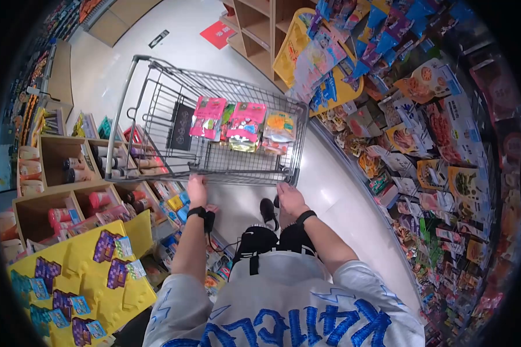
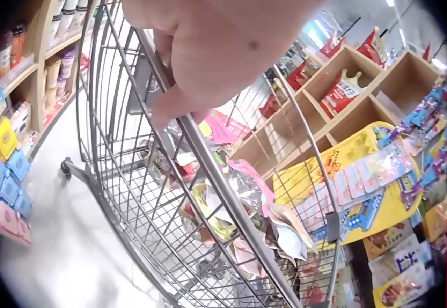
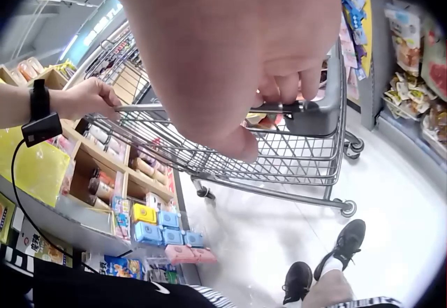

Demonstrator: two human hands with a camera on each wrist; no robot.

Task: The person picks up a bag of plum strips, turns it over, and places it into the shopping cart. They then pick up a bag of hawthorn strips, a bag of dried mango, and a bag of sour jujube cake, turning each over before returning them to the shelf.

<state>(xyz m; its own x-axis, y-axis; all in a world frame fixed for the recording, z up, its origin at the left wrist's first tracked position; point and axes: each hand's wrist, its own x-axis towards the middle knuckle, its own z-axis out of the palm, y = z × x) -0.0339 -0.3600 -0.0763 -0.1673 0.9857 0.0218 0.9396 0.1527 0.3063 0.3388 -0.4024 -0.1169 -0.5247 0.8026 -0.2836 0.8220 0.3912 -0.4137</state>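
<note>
A metal wire shopping cart [image 2: 234, 200] stands in front of the person. Their left hand [image 1: 197, 189] grips its near top rail toward the left; in the left wrist view thumb and fingers wrap round the bar. At the right end of the same rail, the right hand [image 1: 292, 200] holds on, its fingers [image 3: 286, 88] curled over the bar beside a grey plastic corner piece [image 3: 318, 116]. Inside the basket lie pink snack bags [image 1: 249, 113] and an orange-and-white bag [image 1: 279, 124], toward the right. A dark panel [image 1: 182, 127] shows at the basket's left.
Shelves of hanging snack packets [image 1: 408, 136] line the right side. Wooden cubby shelves [image 1: 46, 196] with bottles stand at left, a yellow display board [image 1: 81, 283] before them. Another yellow display [image 1: 289, 52] juts out beyond the cart. Pale floor [image 1: 341, 214] runs between.
</note>
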